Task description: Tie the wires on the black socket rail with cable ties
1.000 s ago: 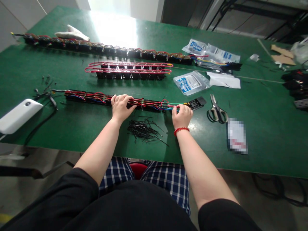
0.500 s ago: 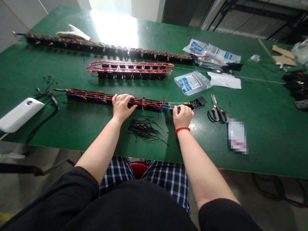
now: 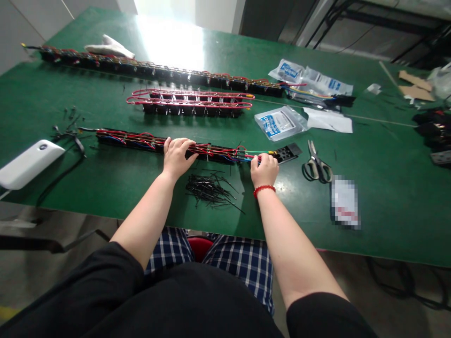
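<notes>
Across a long black red-wired strip [image 3: 141, 142], the left hand [image 3: 177, 158] clasps, likely bracing it; the right hand [image 3: 265, 170] pinches thin blue wires [image 3: 245, 160].

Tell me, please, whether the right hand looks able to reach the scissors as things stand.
Probably yes: the scissors lie close beside the right hand, with nothing visible in between, though its grip seems to be on the wires and would likely need to release them first.
</notes>
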A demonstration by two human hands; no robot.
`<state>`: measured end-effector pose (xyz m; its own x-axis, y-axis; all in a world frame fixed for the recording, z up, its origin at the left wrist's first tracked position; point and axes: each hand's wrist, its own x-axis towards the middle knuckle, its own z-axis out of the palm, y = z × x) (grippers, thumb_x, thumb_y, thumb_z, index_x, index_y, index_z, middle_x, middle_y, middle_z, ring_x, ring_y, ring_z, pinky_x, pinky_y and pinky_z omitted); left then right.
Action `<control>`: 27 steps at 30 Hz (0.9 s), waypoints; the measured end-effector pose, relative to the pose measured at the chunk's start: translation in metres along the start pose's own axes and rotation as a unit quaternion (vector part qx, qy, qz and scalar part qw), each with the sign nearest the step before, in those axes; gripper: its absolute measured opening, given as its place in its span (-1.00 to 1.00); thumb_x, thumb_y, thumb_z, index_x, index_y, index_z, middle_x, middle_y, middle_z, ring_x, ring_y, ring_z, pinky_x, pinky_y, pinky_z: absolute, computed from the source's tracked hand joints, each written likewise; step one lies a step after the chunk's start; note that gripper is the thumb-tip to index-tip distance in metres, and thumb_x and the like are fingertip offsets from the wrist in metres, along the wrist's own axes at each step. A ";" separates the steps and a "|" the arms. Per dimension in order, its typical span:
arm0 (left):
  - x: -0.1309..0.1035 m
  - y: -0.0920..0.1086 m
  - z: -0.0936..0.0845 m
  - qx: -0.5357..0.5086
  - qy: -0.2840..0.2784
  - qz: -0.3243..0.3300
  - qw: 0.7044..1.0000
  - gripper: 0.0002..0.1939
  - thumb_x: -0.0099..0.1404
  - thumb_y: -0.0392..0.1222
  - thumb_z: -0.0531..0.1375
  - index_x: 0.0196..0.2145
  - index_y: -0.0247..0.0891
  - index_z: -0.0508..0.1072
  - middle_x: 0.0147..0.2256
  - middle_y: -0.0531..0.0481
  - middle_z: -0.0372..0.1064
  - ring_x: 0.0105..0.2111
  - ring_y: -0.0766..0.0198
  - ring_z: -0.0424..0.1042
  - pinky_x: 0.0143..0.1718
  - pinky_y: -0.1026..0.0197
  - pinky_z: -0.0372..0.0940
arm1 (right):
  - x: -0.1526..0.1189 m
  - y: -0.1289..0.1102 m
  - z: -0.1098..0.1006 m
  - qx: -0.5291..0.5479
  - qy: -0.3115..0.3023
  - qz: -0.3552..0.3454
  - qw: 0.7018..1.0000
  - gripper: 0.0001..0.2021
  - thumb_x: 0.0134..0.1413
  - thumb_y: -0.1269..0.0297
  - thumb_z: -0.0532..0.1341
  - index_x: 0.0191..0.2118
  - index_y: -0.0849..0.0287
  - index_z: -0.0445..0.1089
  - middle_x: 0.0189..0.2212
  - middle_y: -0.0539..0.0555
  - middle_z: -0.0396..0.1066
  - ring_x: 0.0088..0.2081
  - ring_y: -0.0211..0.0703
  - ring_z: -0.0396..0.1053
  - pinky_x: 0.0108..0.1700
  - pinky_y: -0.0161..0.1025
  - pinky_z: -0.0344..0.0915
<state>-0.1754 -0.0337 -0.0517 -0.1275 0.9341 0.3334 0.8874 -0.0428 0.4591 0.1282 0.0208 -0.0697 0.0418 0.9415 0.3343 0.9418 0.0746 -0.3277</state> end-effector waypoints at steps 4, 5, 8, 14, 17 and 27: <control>-0.019 -0.001 -0.021 -0.015 0.016 -0.007 1.000 -0.63 0.31 -0.11 0.22 0.07 -0.09 0.42 0.12 -0.06 0.41 0.23 0.04 0.27 0.33 -0.09 0.07 | 0.000 0.000 0.000 -0.001 0.000 0.002 1.000 -0.72 0.27 0.16 0.02 -0.22 0.19 0.41 -0.22 0.27 0.45 -0.12 0.12 0.32 -0.09 -0.06 0.17; -0.027 -0.003 -0.026 -0.017 0.031 -0.021 0.999 -0.67 0.32 -0.09 0.20 0.04 -0.09 0.44 0.09 -0.06 0.44 0.19 0.05 0.31 0.29 -0.06 0.13 | -0.001 0.001 0.000 -0.003 0.001 0.001 1.000 -0.72 0.27 0.15 0.02 -0.22 0.18 0.41 -0.22 0.27 0.45 -0.12 0.12 0.32 -0.10 -0.06 0.17; -0.049 -0.011 -0.036 -0.045 -0.009 -0.041 0.998 -0.78 0.32 -0.05 0.18 -0.12 -0.12 0.50 -0.08 -0.06 0.51 0.01 0.08 0.43 0.14 0.00 0.30 | -0.001 0.002 0.002 -0.007 0.014 -0.009 1.000 -0.71 0.27 0.14 0.02 -0.23 0.18 0.41 -0.23 0.25 0.46 -0.14 0.12 0.33 -0.12 -0.07 0.17; -0.059 -0.024 -0.028 -0.059 -0.068 -0.019 0.996 -0.87 0.28 -0.06 0.21 -0.33 -0.11 0.53 -0.20 -0.03 0.54 -0.09 0.11 0.46 0.11 0.00 0.30 | -0.001 0.003 0.005 -0.010 0.028 -0.018 0.999 -0.71 0.27 0.14 0.02 -0.24 0.17 0.42 -0.24 0.24 0.48 -0.15 0.12 0.35 -0.14 -0.08 0.16; -0.055 -0.026 -0.022 -0.045 -0.060 -0.010 0.997 -0.87 0.29 -0.08 0.20 -0.34 -0.12 0.53 -0.24 -0.02 0.54 -0.14 0.11 0.46 0.08 0.01 0.30 | -0.002 0.002 0.004 -0.003 0.026 -0.013 1.000 -0.71 0.27 0.14 0.02 -0.23 0.18 0.42 -0.23 0.25 0.48 -0.14 0.12 0.34 -0.13 -0.08 0.16; -0.055 -0.015 -0.017 0.055 -0.095 -0.050 0.993 -0.86 0.34 -0.10 0.17 -0.30 -0.13 0.51 -0.13 -0.12 0.43 -0.03 -0.02 0.34 0.07 -0.09 0.26 | -0.001 -0.003 -0.002 0.002 -0.008 0.008 1.000 -0.72 0.27 0.17 0.02 -0.21 0.19 0.42 -0.18 0.28 0.47 -0.09 0.15 0.34 -0.09 -0.05 0.16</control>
<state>-0.1889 -0.0905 -0.0632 -0.1403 0.9821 0.1256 0.9190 0.0820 0.3857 0.1264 0.0188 -0.0677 0.0510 0.9477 0.3149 0.9396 0.0613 -0.3367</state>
